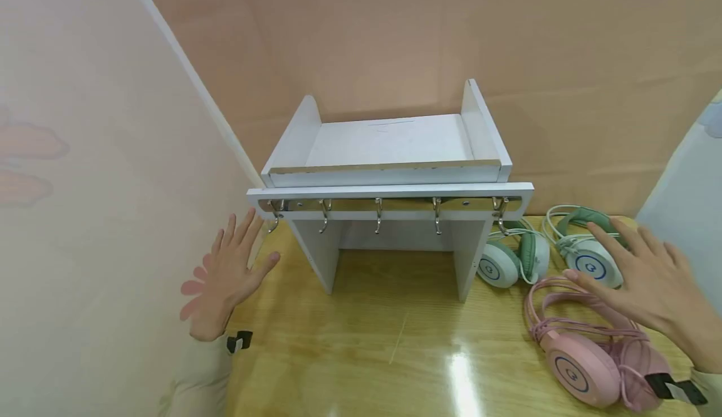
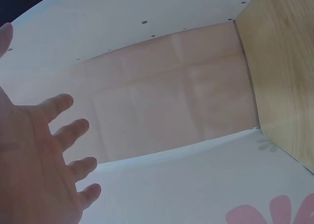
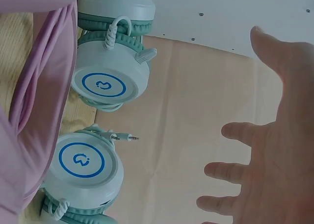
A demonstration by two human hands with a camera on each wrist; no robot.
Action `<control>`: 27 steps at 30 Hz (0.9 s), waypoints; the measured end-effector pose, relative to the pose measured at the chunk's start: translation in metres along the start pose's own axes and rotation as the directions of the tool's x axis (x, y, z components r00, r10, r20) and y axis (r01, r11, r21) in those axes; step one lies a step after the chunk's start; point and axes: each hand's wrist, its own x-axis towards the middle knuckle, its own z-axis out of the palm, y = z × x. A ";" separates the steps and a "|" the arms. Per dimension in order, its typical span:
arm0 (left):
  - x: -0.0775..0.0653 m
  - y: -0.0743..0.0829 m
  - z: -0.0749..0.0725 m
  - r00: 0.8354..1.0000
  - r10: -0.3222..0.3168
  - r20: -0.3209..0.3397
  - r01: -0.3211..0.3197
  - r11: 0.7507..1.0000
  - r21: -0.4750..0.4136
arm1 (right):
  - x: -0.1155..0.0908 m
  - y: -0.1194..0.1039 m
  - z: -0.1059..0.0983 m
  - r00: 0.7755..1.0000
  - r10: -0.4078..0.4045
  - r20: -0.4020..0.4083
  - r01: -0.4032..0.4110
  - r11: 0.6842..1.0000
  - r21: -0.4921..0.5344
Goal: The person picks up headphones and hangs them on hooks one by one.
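A small white shelf [image 1: 389,144] with a row of metal hooks [image 1: 378,216] along its front stands in the middle of the head view. To its left, my left hand [image 1: 228,276] is held up with fingers spread, holding nothing; its palm and fingers [image 2: 37,160] show in the left wrist view. On the right, my right hand [image 1: 648,279] is spread above pink headphones [image 1: 583,367], its fingers overlapping white-and-green headphones [image 1: 592,263] in the head view. Another white-and-green pair [image 1: 499,265] lies beside the shelf's right leg. Cables are wound around the headphones.
The wooden tabletop [image 1: 361,329] runs under the shelf and toward me. A brown-papered wall [image 1: 395,41] rises behind, a pale panel with flower prints [image 1: 113,91] stands on the left, and another pale panel [image 1: 688,191] is on the right.
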 end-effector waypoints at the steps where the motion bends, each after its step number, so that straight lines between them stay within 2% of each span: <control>1: 0.000 0.000 -0.001 1.000 0.015 -0.009 -0.015 1.000 -0.020 | 0.000 0.000 0.000 1.000 0.001 0.000 -0.001 1.000 0.002; 8: 0.003 -0.001 -0.008 0.992 0.081 -0.097 -0.095 0.985 -0.143 | -0.006 0.006 0.001 0.999 0.022 0.030 -0.023 0.999 0.034; 14: 0.007 0.000 -0.014 0.977 0.122 -0.176 -0.157 0.967 -0.201 | -0.011 0.013 0.006 0.999 0.012 0.030 -0.013 1.000 0.026; 19: 0.014 0.006 -0.025 0.952 0.182 -0.248 -0.240 0.944 -0.228 | -0.014 0.019 0.011 0.999 0.035 0.033 -0.037 0.998 0.057; 24: 0.025 0.011 -0.035 0.916 0.256 -0.308 -0.341 0.902 -0.264 | -0.018 0.024 0.016 0.996 0.064 0.059 -0.068 0.995 0.074; 27: 0.031 0.015 -0.038 0.907 0.277 -0.318 -0.367 0.890 -0.271 | -0.023 0.028 0.019 0.992 0.086 0.090 -0.093 0.992 0.081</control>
